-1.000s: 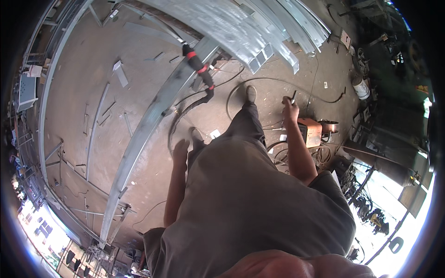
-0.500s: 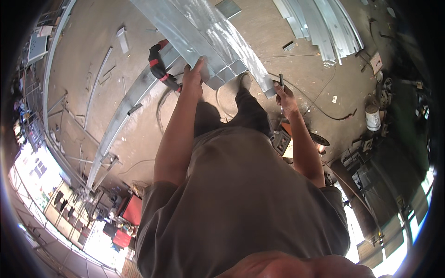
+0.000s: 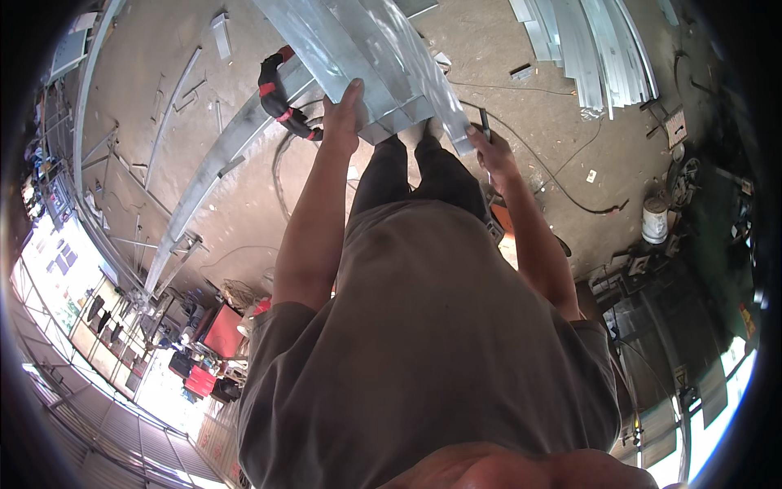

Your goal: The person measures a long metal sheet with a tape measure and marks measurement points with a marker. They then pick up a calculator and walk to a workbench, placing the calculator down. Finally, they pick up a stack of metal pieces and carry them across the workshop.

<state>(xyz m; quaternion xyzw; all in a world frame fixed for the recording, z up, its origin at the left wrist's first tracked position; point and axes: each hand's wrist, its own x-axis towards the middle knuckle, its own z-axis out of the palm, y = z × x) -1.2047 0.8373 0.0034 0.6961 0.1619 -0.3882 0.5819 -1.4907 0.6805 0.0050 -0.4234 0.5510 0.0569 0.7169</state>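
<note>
Several long square metal tubes (image 3: 346,61) lie side by side in front of me, their cut ends toward my legs. My left hand (image 3: 345,122) is closed on the left edge of this bundle near its ends, thumb on top. Along the bundle's right side runs a separate long metal tube (image 3: 450,110), its near end angled away to the right. My right hand (image 3: 495,156) grips that near end. A slim black marker-like stick (image 3: 485,122) also stands up from the right hand's fingers. The undersides of the tubes and some fingertips are hidden.
Left of the bundle, a black-and-red curved tool (image 3: 277,96) rests by a long metal beam (image 3: 208,183). More metal strips (image 3: 599,61) lie stacked at the far right. A dark cable (image 3: 562,183) curves over the floor toward a white bucket (image 3: 654,222). Thin rods (image 3: 173,114) lie left.
My legs have come together under the near ends of the tubes. The tubes and both hands sit slightly higher in view, and both hands keep their hold.
</note>
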